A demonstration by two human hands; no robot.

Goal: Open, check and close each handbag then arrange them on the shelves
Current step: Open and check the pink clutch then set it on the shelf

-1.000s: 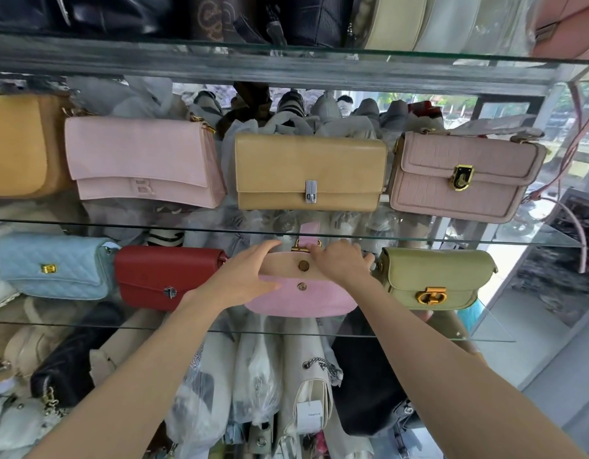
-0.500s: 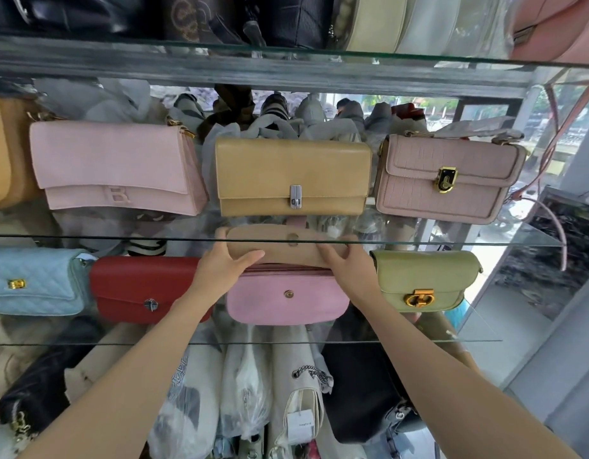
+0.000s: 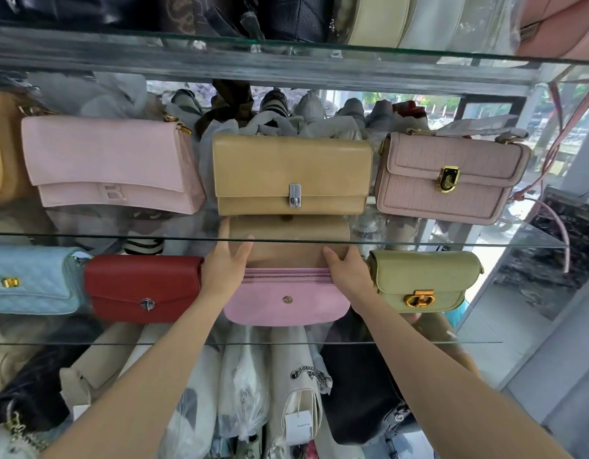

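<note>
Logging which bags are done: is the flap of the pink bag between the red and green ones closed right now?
No: both hands, left and right, hold the pink bag's tan-lined flap raised, exposing its zipper.

Middle shelf [image 3: 505, 236]: three bags in a row, flap bag [image 3: 111, 164] left, clasp bag [image 3: 291, 173] centre, lock bag [image 3: 448, 177] right.
Lower shelf [image 3: 452, 341]: quilted bag [image 3: 31, 279], envelope bag [image 3: 144, 288], open bag [image 3: 286, 293], saddle bag [image 3: 422, 281], left to right.
Open bag: below the clasp bag, flap [image 3: 290, 240] raised up to the middle shelf's edge.
Left hand [image 3: 225, 265]: on the flap's left end.
Right hand [image 3: 346, 270]: on its right end.
Behind the middle row: wrapped bundles, perhaps more bags.
</note>
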